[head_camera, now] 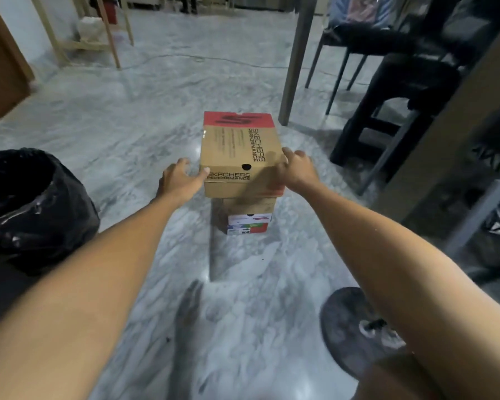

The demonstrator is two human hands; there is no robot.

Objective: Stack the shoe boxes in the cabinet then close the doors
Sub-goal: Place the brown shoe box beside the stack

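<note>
- Two shoe boxes stand stacked on the grey marble floor (127, 116): a brown cardboard box with red end (240, 148) atop a smaller brown cardboard box with a label (247, 216).
- Two hands flank the top box: left hand (179, 177) with thumb touching its near-left corner, fingers loosely spread; right hand (296, 168) curled over its right edge.
- One black bin bag (26, 209) stands left.

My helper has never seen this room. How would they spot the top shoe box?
On the marble floor, left of the black chairs, two boxes are stacked. The top shoe box is brown cardboard with a red far end, unlike the lower box with its white label.
</note>
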